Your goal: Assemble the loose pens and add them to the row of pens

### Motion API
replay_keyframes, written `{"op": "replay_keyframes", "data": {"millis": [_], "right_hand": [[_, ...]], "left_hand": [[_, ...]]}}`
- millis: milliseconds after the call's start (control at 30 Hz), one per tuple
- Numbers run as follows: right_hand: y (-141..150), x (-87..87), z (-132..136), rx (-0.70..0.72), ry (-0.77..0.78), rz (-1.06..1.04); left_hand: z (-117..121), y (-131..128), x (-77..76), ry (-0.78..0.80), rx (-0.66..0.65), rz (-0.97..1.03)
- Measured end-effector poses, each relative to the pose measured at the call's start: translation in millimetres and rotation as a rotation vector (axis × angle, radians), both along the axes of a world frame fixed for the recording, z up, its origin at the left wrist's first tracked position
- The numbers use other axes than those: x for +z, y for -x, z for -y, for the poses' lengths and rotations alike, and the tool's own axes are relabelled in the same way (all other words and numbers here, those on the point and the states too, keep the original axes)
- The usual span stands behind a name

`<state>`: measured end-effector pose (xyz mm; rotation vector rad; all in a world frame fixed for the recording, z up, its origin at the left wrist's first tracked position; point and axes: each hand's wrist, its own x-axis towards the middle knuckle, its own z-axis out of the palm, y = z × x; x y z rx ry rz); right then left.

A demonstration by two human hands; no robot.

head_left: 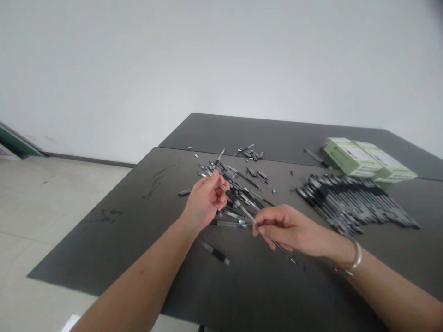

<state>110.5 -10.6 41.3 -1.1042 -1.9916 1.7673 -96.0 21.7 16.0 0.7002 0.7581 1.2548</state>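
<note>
Closed at the fingertips, my left hand (207,198) grips a clear pen barrel (230,197) with a black grip section. My right hand (289,229) pinches a thin pen refill (284,251) whose metal tip points down and to the right. Refill and barrel lie in one slanting line, the refill's rear part at the barrel's lower end; how far it sits inside I cannot tell. Beneath and behind my hands spreads a loose pile of pen parts (238,182). A single barrel with a black grip (218,254) lies on the table nearer to me.
On the right, many pens (356,203) lie side by side in a row. Behind them stand two green and white boxes (353,157), with one pen (316,158) beside them. Small black caps (254,154) lie farther back on the dark table (121,249). A white wall rises behind.
</note>
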Motion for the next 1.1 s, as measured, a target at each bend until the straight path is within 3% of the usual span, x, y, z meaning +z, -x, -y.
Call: {"op": "replay_keyframes", "data": {"millis": [1100], "right_hand": [[0.4,1.0,0.2,0.026,0.012,-0.009]], "left_hand": [[0.1,0.6,-0.9,-0.011,-0.032,0.006]]}}
